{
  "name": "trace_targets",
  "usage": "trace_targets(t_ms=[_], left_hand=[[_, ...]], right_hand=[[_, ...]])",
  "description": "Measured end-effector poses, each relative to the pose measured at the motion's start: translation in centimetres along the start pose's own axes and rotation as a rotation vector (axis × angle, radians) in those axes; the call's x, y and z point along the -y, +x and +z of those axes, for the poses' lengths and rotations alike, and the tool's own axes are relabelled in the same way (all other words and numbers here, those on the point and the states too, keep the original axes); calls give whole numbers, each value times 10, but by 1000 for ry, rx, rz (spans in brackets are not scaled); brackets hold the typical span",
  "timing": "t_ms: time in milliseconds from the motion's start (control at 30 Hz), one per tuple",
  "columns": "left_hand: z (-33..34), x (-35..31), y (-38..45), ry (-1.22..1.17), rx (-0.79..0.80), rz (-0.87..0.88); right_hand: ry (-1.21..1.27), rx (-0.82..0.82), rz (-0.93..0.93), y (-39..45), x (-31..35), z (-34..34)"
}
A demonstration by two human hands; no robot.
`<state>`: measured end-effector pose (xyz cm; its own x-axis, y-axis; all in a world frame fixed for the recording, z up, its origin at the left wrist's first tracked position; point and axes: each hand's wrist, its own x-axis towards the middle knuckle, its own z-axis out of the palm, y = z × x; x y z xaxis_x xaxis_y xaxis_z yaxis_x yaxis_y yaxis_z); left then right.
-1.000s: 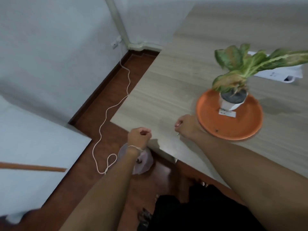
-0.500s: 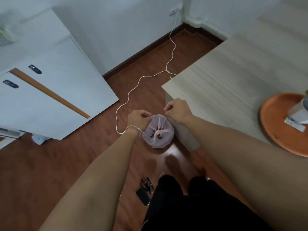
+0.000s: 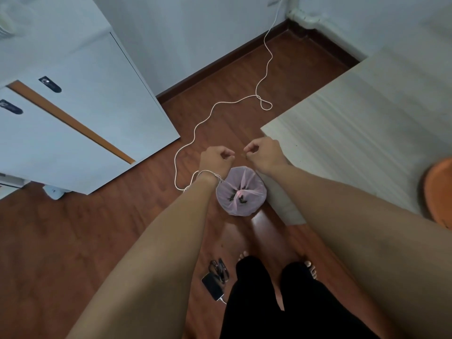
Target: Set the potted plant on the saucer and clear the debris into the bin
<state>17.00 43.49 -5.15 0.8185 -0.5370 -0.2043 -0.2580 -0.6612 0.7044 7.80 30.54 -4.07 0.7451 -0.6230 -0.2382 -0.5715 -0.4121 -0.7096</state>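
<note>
While dark debris (image 3: 236, 198) lies inside, both hands hover above the bin (image 3: 241, 191).

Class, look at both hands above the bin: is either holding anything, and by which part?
Cannot be told. Left hand and right hand have curled, pinched fingers above the bin; any debris is too small.

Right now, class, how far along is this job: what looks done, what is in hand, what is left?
Done: dark debris already lies in the lined bin on the floor. In hand: both the left hand and the right hand hover curled above it; whether they hold anything is unclear. Left: only the saucer edge shows on the table, so the plant's placement can't be confirmed.
</note>
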Motion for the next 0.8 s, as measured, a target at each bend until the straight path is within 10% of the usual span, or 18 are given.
trace_targets(t_ms=[800], left_hand=[[1,-23,-4,85,45,50]], right_hand=[[16,-97,81,-23,-41,-61]])
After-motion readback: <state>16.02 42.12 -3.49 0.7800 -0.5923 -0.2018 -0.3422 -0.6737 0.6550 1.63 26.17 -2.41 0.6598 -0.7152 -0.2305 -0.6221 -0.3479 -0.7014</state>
